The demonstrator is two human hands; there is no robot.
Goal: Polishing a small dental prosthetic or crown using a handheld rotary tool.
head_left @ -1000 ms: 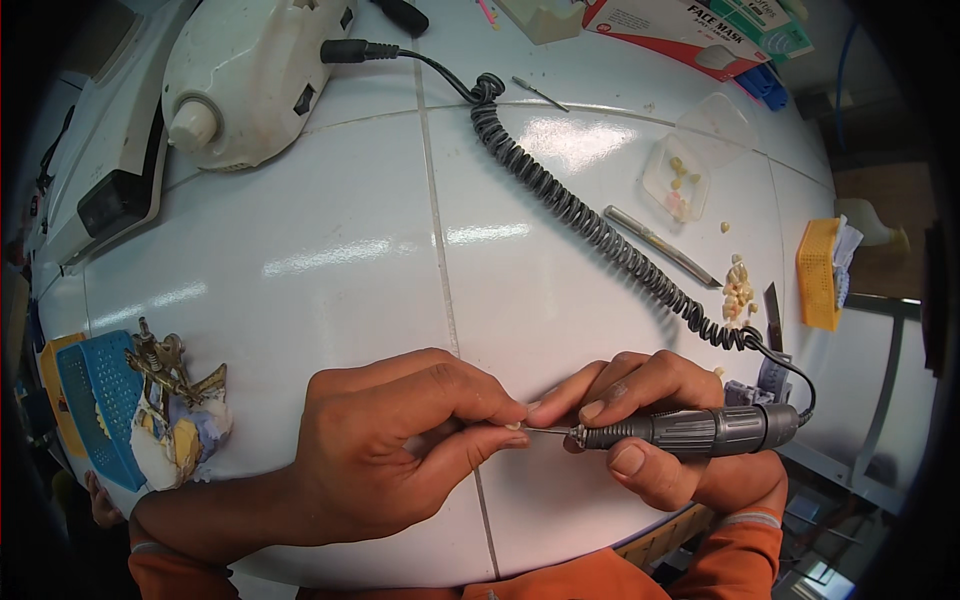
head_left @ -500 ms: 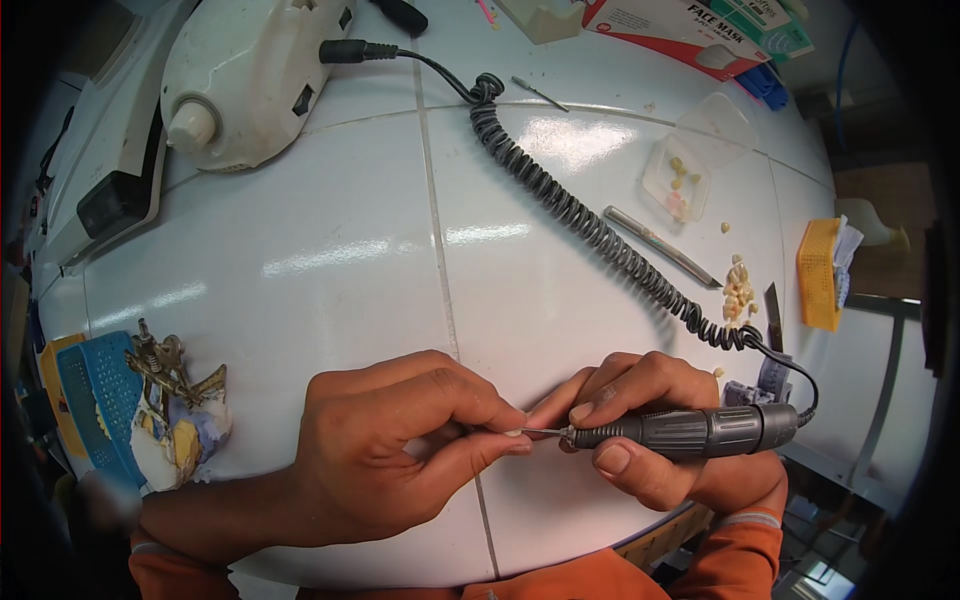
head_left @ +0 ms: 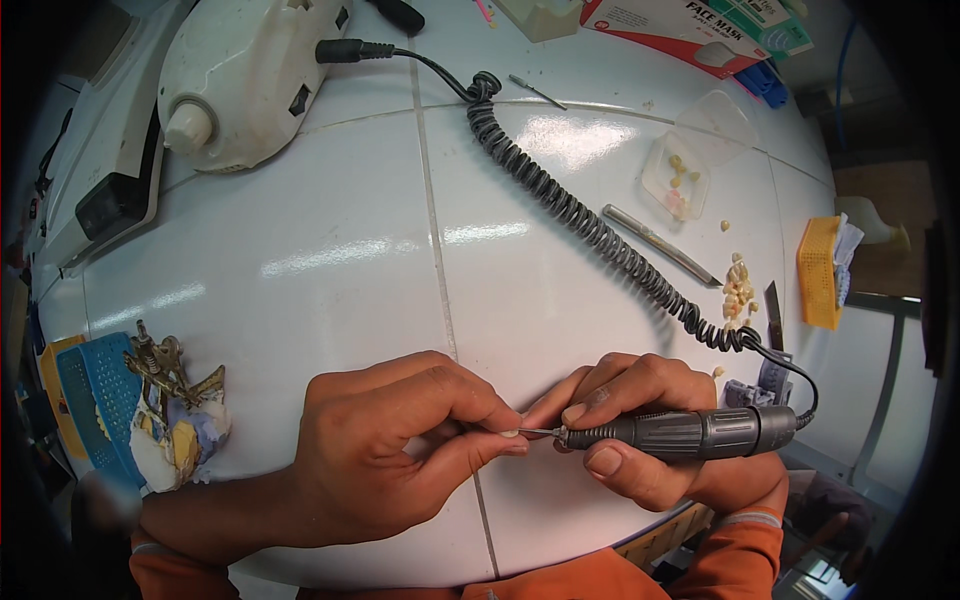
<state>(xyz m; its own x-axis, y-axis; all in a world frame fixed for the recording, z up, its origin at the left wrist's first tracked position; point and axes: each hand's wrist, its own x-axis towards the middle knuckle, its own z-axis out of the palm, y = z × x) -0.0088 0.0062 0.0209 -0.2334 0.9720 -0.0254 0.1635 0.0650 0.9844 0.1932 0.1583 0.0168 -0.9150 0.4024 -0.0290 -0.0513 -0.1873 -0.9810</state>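
Thumb and fingertips of my left hand (head_left: 375, 445) are closed in a pinch on a small whitish artificial tooth (head_left: 511, 433), mostly hidden by the fingers. My right hand (head_left: 645, 385) is wrapped round a black rotary handpiece (head_left: 700, 433), lying level and pointing left. Its thin metal bur (head_left: 538, 431) reaches the tooth at my left fingertips. From the handpiece's rear end, a coiled black cord (head_left: 570, 205) runs up to a white control unit (head_left: 235, 90). Both hands are just above the tiled table, near its front edge.
A pile of artificial teeth (head_left: 738, 290), a metal-handled knife (head_left: 660, 245) and a clear plastic box (head_left: 650, 190) lie at right. A metal articulator with a plaster model (head_left: 180, 410) stands by a blue basket (head_left: 95, 400) at left. A yellow basket (head_left: 818, 275) sits far right.
Both hands, with the tooth and handpiece, have shifted very slightly left. My right thumb has moved a little left along the handpiece. A dark shape now shows beyond the table at lower right.
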